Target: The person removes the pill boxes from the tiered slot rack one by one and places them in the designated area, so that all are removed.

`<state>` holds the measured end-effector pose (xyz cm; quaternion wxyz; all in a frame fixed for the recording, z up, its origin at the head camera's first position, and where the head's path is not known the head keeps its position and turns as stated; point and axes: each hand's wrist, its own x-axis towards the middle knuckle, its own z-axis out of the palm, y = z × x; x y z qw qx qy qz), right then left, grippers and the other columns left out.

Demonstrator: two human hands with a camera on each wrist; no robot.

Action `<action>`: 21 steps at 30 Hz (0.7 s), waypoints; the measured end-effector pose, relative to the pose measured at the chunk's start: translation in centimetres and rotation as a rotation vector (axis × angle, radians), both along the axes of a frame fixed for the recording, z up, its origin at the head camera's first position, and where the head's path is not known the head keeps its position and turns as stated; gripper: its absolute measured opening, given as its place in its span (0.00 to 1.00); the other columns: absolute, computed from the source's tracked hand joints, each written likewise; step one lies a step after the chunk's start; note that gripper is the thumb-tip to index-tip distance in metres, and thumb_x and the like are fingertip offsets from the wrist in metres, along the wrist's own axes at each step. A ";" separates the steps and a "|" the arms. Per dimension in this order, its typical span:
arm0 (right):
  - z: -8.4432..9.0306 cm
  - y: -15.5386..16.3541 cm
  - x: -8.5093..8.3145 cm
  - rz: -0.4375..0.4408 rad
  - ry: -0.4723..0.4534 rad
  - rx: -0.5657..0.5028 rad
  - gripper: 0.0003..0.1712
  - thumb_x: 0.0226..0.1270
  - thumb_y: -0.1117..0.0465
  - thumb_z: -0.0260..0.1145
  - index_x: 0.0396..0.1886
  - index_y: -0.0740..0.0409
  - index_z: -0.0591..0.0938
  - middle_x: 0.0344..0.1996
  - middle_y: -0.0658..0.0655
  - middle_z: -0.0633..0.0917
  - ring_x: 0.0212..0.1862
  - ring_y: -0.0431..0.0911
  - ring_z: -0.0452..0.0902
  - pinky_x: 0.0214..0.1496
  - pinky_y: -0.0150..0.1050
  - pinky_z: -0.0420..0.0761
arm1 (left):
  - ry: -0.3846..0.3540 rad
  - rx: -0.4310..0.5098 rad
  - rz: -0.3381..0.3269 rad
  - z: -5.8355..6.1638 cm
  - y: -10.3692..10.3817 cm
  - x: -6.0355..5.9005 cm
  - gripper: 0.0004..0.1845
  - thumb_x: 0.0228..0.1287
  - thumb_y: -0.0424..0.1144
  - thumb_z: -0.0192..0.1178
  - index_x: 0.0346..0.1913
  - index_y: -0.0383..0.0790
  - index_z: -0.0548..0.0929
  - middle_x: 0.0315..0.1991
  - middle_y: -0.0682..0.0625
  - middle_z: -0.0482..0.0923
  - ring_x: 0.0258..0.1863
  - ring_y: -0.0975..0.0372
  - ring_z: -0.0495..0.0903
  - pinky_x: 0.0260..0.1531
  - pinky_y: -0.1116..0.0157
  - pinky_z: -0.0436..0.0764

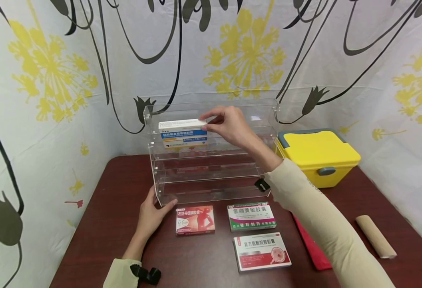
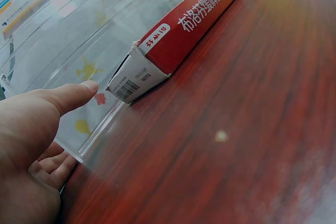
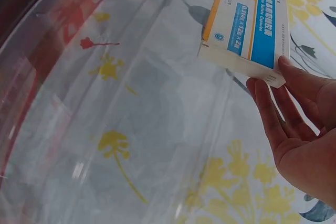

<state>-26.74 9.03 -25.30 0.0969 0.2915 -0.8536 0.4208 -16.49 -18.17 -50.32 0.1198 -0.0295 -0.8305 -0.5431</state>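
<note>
My right hand [image 1: 232,126] pinches a white medicine box [image 1: 183,135] with blue and orange bands by its right end. The box stands upright at the upper left of a clear tiered acrylic rack [image 1: 211,197]; whether it touches the shelf I cannot tell. In the right wrist view, thumb and fingertips hold the end of the box [image 3: 252,24]. Low on the rack's left front corner, my left hand [image 1: 151,216] grips the clear plastic, thumb in front and fingers around the side. Just right of that thumb, a red-orange medicine box [image 1: 195,220] lies on the table.
Two more medicine boxes lie before the rack: a green-and-white one [image 1: 251,216] and a red-and-white one [image 1: 262,251]. A yellow lidded container [image 1: 319,158] stands right of the rack. Farther right are a red flat item [image 1: 313,250], partly behind my sleeve, and a cardboard tube [image 1: 375,237].
</note>
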 end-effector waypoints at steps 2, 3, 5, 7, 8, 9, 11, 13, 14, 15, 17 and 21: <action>0.4 0.1 0.1 -0.005 0.010 0.007 0.12 0.62 0.60 0.73 0.46 0.51 0.88 0.44 0.49 0.86 0.37 0.39 0.85 0.40 0.35 0.81 | 0.001 -0.004 0.000 0.0 0.0 0.0 0.50 0.53 0.53 0.74 0.76 0.52 0.58 0.67 0.46 0.69 0.67 0.54 0.67 0.62 0.51 0.66; 0.6 0.1 0.1 -0.007 0.015 0.010 0.12 0.62 0.60 0.73 0.46 0.51 0.88 0.45 0.49 0.86 0.37 0.38 0.85 0.39 0.35 0.81 | 0.001 -0.006 -0.001 0.0 0.0 0.0 0.50 0.53 0.53 0.74 0.76 0.51 0.58 0.67 0.46 0.68 0.67 0.54 0.67 0.62 0.51 0.66; 0.9 0.2 0.2 -0.012 0.020 0.015 0.12 0.62 0.60 0.73 0.46 0.51 0.88 0.45 0.49 0.86 0.37 0.38 0.84 0.39 0.35 0.81 | 0.004 -0.008 -0.002 0.0 -0.1 0.0 0.50 0.54 0.53 0.74 0.76 0.51 0.58 0.68 0.46 0.68 0.67 0.54 0.66 0.62 0.51 0.67; 1.3 0.3 0.3 -0.015 0.015 0.015 0.12 0.62 0.60 0.73 0.46 0.51 0.88 0.45 0.49 0.86 0.37 0.38 0.84 0.39 0.35 0.81 | 0.004 -0.006 0.000 0.0 0.0 0.0 0.49 0.53 0.53 0.74 0.76 0.50 0.59 0.67 0.46 0.68 0.67 0.55 0.67 0.62 0.52 0.67; 1.4 0.3 0.4 -0.013 0.017 0.011 0.12 0.62 0.60 0.73 0.46 0.51 0.88 0.45 0.49 0.86 0.37 0.38 0.84 0.39 0.35 0.81 | 0.005 -0.004 0.001 0.0 0.0 0.0 0.49 0.53 0.53 0.74 0.76 0.50 0.59 0.67 0.47 0.69 0.67 0.56 0.67 0.62 0.53 0.67; 1.6 0.4 0.4 -0.013 0.018 0.012 0.12 0.62 0.60 0.72 0.47 0.51 0.88 0.45 0.49 0.86 0.37 0.38 0.84 0.39 0.35 0.81 | 0.005 -0.003 0.002 0.0 0.0 0.0 0.49 0.53 0.53 0.74 0.75 0.50 0.59 0.67 0.47 0.69 0.67 0.56 0.67 0.62 0.53 0.67; 1.9 0.5 0.6 -0.015 0.026 0.014 0.13 0.63 0.59 0.72 0.47 0.50 0.88 0.46 0.48 0.85 0.37 0.37 0.84 0.40 0.35 0.81 | 0.006 0.000 0.001 0.0 0.0 0.0 0.49 0.53 0.53 0.74 0.75 0.50 0.60 0.67 0.47 0.69 0.67 0.56 0.67 0.62 0.54 0.67; 2.1 0.5 0.7 -0.011 0.030 0.004 0.13 0.63 0.59 0.72 0.47 0.50 0.88 0.47 0.48 0.85 0.38 0.38 0.84 0.41 0.35 0.81 | 0.000 0.000 -0.001 0.0 -0.1 0.0 0.49 0.53 0.54 0.74 0.75 0.51 0.59 0.67 0.47 0.69 0.67 0.56 0.66 0.62 0.53 0.67; 2.3 0.5 0.8 -0.008 0.036 -0.003 0.13 0.63 0.60 0.72 0.47 0.51 0.88 0.47 0.48 0.85 0.38 0.38 0.84 0.41 0.35 0.81 | -0.002 0.000 -0.001 0.0 -0.1 0.1 0.49 0.53 0.54 0.74 0.76 0.51 0.59 0.67 0.47 0.69 0.67 0.56 0.66 0.62 0.53 0.67; 2.4 0.5 1.0 -0.005 0.037 -0.008 0.13 0.63 0.60 0.72 0.47 0.50 0.88 0.48 0.48 0.85 0.39 0.38 0.84 0.41 0.35 0.81 | -0.004 -0.001 -0.002 0.0 -0.1 0.1 0.49 0.53 0.54 0.74 0.76 0.52 0.59 0.67 0.46 0.69 0.67 0.56 0.66 0.62 0.52 0.67; 2.7 0.6 1.3 0.010 0.039 -0.034 0.13 0.63 0.60 0.71 0.48 0.51 0.87 0.48 0.47 0.84 0.40 0.38 0.84 0.42 0.35 0.81 | -0.007 0.003 -0.003 0.1 -0.1 0.1 0.50 0.53 0.54 0.74 0.76 0.52 0.59 0.68 0.46 0.68 0.67 0.56 0.66 0.62 0.52 0.67; 3.2 1.0 2.3 0.061 0.065 -0.098 0.14 0.63 0.61 0.71 0.49 0.53 0.87 0.49 0.47 0.83 0.41 0.40 0.84 0.43 0.35 0.81 | -0.004 0.000 -0.005 0.2 -0.1 0.1 0.49 0.54 0.53 0.74 0.76 0.51 0.59 0.68 0.46 0.68 0.68 0.55 0.66 0.62 0.52 0.67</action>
